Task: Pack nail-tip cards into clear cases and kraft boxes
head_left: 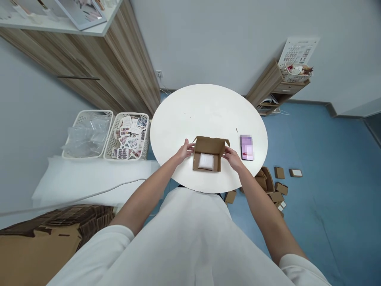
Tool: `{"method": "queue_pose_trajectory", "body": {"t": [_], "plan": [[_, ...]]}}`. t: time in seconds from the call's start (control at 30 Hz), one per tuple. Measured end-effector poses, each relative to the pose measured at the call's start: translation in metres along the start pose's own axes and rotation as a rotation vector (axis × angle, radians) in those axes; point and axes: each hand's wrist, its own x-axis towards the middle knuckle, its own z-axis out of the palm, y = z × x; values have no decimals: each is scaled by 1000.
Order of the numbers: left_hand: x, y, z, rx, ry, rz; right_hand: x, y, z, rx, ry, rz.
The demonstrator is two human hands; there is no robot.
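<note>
A small brown cardboard box (196, 163) sits near the front of the round white table, its lid (210, 145) raised at the back with side flaps out. Inside lies a white, wrapped flat packet (206, 161). At the box's left side is my left hand (183, 152), thumb raised apart and fingers stretched toward the cardboard. My right hand (233, 157) has its fingertips on the right side of the box, by the lid's flap; part of that grip is hidden. Right of this hand lies a phone (247, 147) with a blurred purple screen.
The round table (208, 103) stands against the wall. At left are a basket of clear bags (89, 135), a basket of nail-set cards (127, 137), white sheets (89, 174) and stacked flat cardboard (38, 250). Several small boxes (279, 172) lie on the floor at right.
</note>
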Motion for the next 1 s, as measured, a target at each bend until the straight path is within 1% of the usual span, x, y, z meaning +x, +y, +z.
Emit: {"method": "queue_pose_trajectory", "body": {"t": [0.2, 0.33, 0.43, 0.63, 0.73, 0.83, 1.0], "plan": [[-16, 6, 1, 81, -23, 21, -11, 2, 3, 4, -23, 21], [-23, 5, 0, 49, -36, 38, -16, 5, 3, -5, -35, 32], [-24, 3, 0, -15, -42, 53, -17, 7, 2, 24, -25, 46], [-20, 4, 1, -93, -98, 189, -12, 8, 0, 30, 43, 61], [-18, 3, 1, -93, -99, 147, -14, 8, -1, 77, 24, 75], [-18, -3, 3, -37, -74, 94, -20, 8, -2, 119, 20, 114], [-25, -14, 6, 160, -18, 123, -32, 9, 1, 17, 15, 151]]}}
